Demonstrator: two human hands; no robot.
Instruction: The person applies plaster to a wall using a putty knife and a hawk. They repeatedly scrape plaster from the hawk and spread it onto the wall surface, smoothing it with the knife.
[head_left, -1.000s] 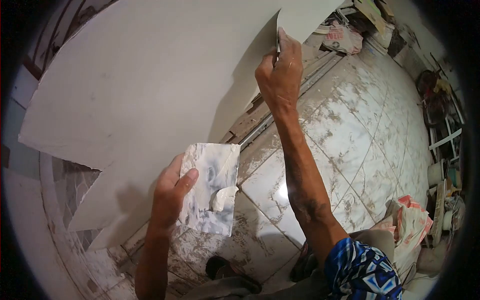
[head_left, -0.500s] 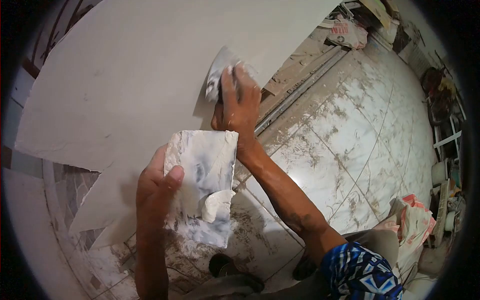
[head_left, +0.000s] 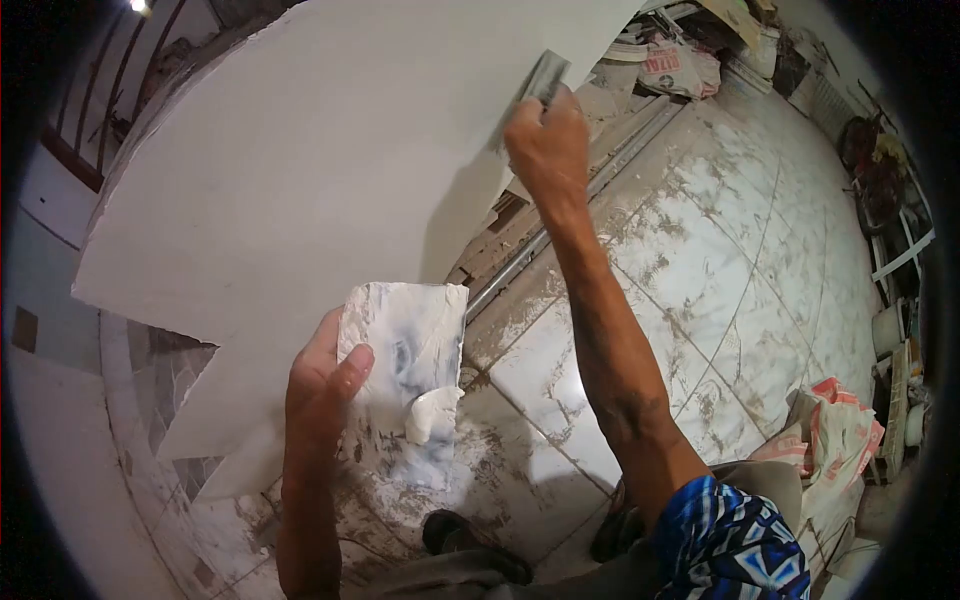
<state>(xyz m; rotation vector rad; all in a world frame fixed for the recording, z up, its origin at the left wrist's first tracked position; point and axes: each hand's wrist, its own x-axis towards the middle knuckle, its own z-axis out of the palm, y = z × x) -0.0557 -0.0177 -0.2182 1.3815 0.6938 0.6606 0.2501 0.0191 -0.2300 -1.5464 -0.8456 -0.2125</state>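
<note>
My left hand [head_left: 330,375] grips a flat rectangular board [head_left: 400,350] smeared with whitish plaster, its thumb lying on top. A thick lump of plaster [head_left: 433,415] sits toward the board's lower right. Farther up, my right hand [head_left: 553,145] is closed round a putty knife [head_left: 546,78]. Its blade lies at the right edge of a large pale panel [head_left: 290,170], apparently against the surface. The knife's handle is hidden in my fist.
Tiled floor [head_left: 700,290] with plaster smears spreads to the right. A long metal rail [head_left: 625,155] runs beside the panel. Printed sacks stand at the far end [head_left: 680,68] and lower right [head_left: 840,440]. Clutter lines the right wall. The panel's lower left edge is broken and jagged.
My right hand has moved up and right with the putty knife, from the panel's inner surface to its right edge. My left hand and the board have shifted slightly down.
</note>
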